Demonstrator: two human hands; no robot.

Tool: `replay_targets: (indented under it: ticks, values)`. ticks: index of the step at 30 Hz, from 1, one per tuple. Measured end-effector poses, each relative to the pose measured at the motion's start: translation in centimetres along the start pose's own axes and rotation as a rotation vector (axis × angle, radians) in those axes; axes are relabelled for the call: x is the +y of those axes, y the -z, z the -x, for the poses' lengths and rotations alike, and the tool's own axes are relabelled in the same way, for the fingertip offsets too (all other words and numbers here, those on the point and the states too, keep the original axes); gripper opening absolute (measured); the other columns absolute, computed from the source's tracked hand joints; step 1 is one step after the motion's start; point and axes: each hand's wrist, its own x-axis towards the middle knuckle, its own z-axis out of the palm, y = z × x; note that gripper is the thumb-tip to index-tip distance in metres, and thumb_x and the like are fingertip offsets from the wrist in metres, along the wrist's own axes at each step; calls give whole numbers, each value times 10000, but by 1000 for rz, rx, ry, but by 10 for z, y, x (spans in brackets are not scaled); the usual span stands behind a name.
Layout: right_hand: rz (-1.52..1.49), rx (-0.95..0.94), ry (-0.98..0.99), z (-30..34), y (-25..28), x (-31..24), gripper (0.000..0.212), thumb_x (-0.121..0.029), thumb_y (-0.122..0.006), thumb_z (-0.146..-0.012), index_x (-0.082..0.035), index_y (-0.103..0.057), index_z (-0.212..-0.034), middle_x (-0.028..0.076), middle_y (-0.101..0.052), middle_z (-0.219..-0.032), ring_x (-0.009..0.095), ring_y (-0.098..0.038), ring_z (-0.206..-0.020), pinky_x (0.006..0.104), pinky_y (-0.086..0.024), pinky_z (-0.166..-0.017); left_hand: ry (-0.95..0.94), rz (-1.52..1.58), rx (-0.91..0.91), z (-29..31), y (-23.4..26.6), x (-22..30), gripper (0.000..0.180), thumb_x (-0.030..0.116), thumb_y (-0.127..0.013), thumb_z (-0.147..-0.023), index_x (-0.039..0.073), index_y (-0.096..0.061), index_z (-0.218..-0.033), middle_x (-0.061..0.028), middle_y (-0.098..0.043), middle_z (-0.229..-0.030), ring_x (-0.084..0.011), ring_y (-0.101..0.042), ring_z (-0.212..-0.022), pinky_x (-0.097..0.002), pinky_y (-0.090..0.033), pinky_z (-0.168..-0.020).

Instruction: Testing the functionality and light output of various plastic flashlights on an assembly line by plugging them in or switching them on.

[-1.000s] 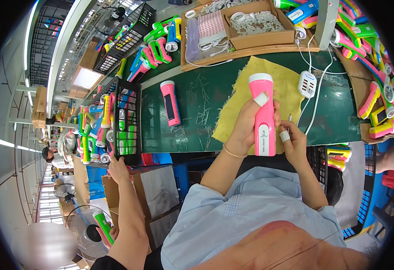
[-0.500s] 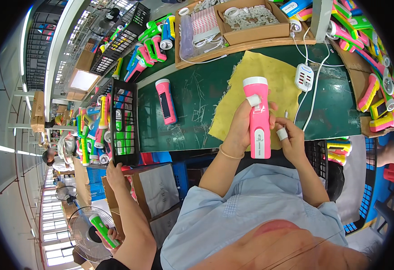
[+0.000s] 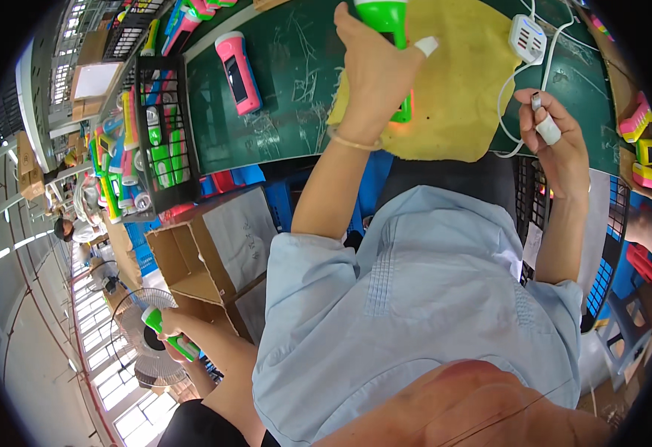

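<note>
Green flashlight (image 3: 385,18) is located over the yellow cloth (image 3: 460,89) at the far side of the work area, its white-rimmed head cut by the upper edge of the view; contact with the cloth cannot be confirmed. Left hand (image 3: 378,71) lies across the flashlight's body, back of the hand upward, thumb taped white and reaching past the right side, index finger spread to the upper left; the remaining fingers are hidden, so how firmly it grips cannot be told. Below this hand the flashlight's tail end shows, with an orange-red glow beside it. Right hand (image 3: 561,134), one digit taped white, is to the right of the cloth and pinches a cable plug (image 3: 536,100), metal tip upward. Just beyond, a white charging hub (image 3: 526,41) with several ports and white cables sits near the cloth's right edge. Pink flashlight (image 3: 238,73) lies on the green tabletop (image 3: 288,97), well left of the cloth, dark panel facing up. Black crate (image 3: 165,134) at the table's left end contains multicoloured flashlights. At lower left, a co-worker holds another green flashlight (image 3: 171,335) in front of a fan, near an open cardboard box (image 3: 184,261).
</note>
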Motion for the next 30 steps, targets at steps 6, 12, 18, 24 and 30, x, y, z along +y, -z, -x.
replay_targets:
  ticks: [6, 12, 18, 24, 30]
  values:
    - [434, 16, 194, -8, -19, 0, 191, -125, -549, -855, -15, -635, -986, 3, -525, -808, 78, -482, -752, 210, -396, -696, 497, 775, -275, -9, 10, -6, 612, 166, -685, -715, -69, -311, -1139, -231, -495, -972, -339, -533, -862, -376, -433, -761]
    - [432, -49, 302, -23, -52, -2, 121, -18, -606, -777, -20, -599, -898, 37, -587, -796, 107, -545, -739, 216, -423, -661, 703, 1507, -356, 17, 18, 7, 382, 353, -403, -921, -9, -473, -1021, -123, -558, -900, -240, -581, -825, -377, -507, -710]
    - [1109, 60, 898, -23, -65, 0, 247, 49, -588, -640, -11, -557, -877, 106, -525, -782, 270, -532, -740, 330, -439, -637, 671, 1173, -347, 26, 8, 14, 435, 423, -458, -890, 1, -487, -988, -87, -548, -850, -169, -548, -729, -322, -485, -646]
    - [618, -551, 645, -39, -56, -47, 72, -6, -586, -682, 1, -571, -752, 108, -551, -739, 226, -547, -696, 282, -430, -618, 550, 1218, -397, 29, 12, 26, 386, 409, -477, -883, 24, -482, -915, -83, -546, -792, -163, -559, -645, -299, -485, -562]
    - [647, -423, 595, 3, -54, -11, 332, -129, -675, -694, -44, -556, -992, 101, -493, -884, 246, -494, -813, 353, -418, -635, 343, 1389, -277, 24, 11, 28, 544, 506, -417, -874, 5, -421, -1086, -94, -544, -829, -185, -568, -671, -332, -500, -604]
